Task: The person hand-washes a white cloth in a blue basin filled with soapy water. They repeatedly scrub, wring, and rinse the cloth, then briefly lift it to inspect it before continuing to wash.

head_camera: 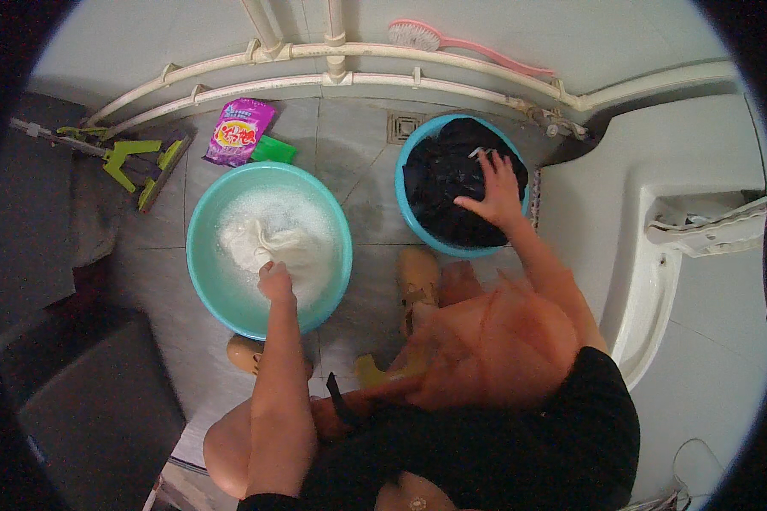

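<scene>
My left hand (pixel 275 282) grips a white cloth (pixel 275 241) that lies partly in foamy water. The suds (pixel 294 204) fill much of a turquoise plastic basin (pixel 197 281) on the floor. To the right, my right hand (pixel 500 195) is spread with fingers apart over black wet-looking fabric (pixel 444 185). This fabric is heaped in a smaller blue basin (pixel 406 220). Whether my right fingertips press on the fabric or hover just above it, I cannot tell. A small white mark shows on the fabric by the fingertips.
Behind the left basin lie a purple detergent bag (pixel 240 133) and a green packet (pixel 275 150). A green-framed mop (pixel 134 156) leans at left. Pipes (pixel 383 51) run along the wall, with a pink long-handled brush (pixel 415 35) on them. A drain (pixel 406 128) and white washbasin (pixel 613 166) stand right.
</scene>
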Tool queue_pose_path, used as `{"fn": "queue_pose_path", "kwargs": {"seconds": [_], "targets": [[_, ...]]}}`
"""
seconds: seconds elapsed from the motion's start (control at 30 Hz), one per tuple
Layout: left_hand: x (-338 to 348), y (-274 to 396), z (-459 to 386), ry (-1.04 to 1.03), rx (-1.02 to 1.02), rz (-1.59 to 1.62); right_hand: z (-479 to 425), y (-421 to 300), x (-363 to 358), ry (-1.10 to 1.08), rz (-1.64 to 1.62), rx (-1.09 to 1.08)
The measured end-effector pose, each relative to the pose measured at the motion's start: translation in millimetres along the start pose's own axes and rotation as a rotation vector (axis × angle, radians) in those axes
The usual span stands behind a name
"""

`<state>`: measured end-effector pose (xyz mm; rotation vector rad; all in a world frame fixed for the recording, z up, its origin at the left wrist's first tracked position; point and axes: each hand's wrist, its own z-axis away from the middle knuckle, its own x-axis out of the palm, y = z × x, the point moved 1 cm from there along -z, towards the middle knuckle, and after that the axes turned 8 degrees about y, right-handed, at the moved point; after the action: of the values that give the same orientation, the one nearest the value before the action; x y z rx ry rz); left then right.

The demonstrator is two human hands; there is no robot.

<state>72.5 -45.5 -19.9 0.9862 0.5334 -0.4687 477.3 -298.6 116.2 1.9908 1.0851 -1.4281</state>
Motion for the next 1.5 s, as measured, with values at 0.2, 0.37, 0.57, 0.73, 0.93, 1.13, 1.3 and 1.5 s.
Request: {"fn": "queue_pose_path", "kwargs": {"seconds": [0.2, 0.37, 0.57, 0.73, 0.93, 1.13, 1.3, 1.5], "targets": [[2.0, -30.1, -25.9, 0.027, 0.066, -0.022, 8.3, -0.8, 13.2, -0.243, -0.059, 0.099], [3.8, -26.4, -23.0, -0.009, 0.009, -0.060, 17.1, 34.7, 17.3, -0.165, -0.344, 0.305], [-9.3, -8.0, -10.4, -0.019, -0.022, 0.036, -2.3, 65.4, -19.8, 0.151, -0.435, 0.539], [-8.1, -23.6, -21.0, 0.012, 0.015, 0.170, -26.4, 90.1, -32.1, 0.156, -0.591, 0.574], [-2.4, -37.7, -37.9, 0.036, -0.091, 0.193, -46.0, 55.1, -19.4, -0.476, -0.286, 0.263], [-9.9, -42.1, -54.3, 0.168, -0.168, 0.207, -130.1, -138.9, -64.4, -0.506, -0.230, -0.500], [-8.2, -63.8, -62.5, 0.089, -0.373, 0.434, -124.9, -286.7, 12.3, -0.946, -0.569, -0.747], [1.5, -125.8, -107.2, 0.028, -0.140, 0.302, -69.9, -363.8, 176.6, -0.643, -0.440, -0.567]]}}
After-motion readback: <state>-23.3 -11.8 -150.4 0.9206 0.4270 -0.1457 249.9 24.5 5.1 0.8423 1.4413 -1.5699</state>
